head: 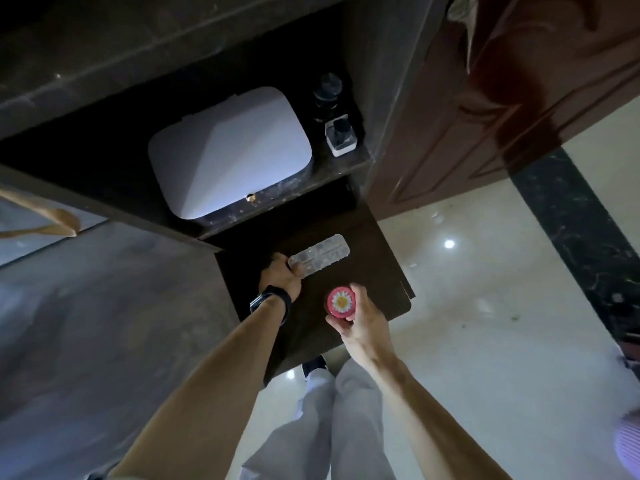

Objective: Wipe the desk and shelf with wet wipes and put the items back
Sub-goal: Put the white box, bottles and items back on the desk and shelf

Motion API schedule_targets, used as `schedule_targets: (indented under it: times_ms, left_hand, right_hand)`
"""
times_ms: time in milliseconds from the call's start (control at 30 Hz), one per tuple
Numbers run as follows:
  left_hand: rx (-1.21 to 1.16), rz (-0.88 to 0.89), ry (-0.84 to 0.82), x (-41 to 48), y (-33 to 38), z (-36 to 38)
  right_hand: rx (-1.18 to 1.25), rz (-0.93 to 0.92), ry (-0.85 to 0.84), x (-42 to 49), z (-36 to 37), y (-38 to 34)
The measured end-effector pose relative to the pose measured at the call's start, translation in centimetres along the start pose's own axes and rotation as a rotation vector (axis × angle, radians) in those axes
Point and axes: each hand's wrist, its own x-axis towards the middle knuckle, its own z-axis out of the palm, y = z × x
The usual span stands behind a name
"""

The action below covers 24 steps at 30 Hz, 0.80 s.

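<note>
My left hand (282,277), with a dark watch on the wrist, grips the near end of a silvery blister pack (320,256) above a dark pulled-out board (374,271). My right hand (360,318) holds a small round pink jar with a daisy lid (341,302) over the same board. Behind the board, on the dark shelf (277,199), a white rounded box (230,150) stands. To its right are a dark round bottle (328,95) and a small square bottle (341,135).
A dark cabinet wall (384,98) borders the shelf on the right, with a reddish wooden door (502,98) beside it. A grey surface (104,323) lies to the left. My legs and the shiny tiled floor (485,306) are below.
</note>
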Motion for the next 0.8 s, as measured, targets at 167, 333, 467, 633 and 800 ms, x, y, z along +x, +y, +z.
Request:
schedule_targets:
  times_ms: [167, 333, 467, 633, 800]
  left_hand:
    - [0.184, -0.012, 0.083, -0.3, -0.2, 0.6]
    - [0.302, -0.016, 0.117, -0.6, 0.0, 0.6]
    - [0.271, -0.048, 0.1, -1.3, 0.2, -0.1]
    - [0.138, -0.052, 0.029, -5.5, 1.2, -2.4]
    - [0.175, 0.141, 0.012, -11.6, 1.9, -7.0]
  right_hand:
    - [-0.089, -0.004, -0.029, 0.0, 0.4, 0.3]
    - [-0.165, 0.035, -0.089, 0.0, 0.4, -0.3]
    - [-0.272, 0.108, -0.27, 0.6, -1.4, -1.5]
    - [-0.477, 0.08, -0.347, 0.6, -6.1, -4.7]
    - [-0.516, -0.029, -0.306, -0.5, -12.1, -11.2]
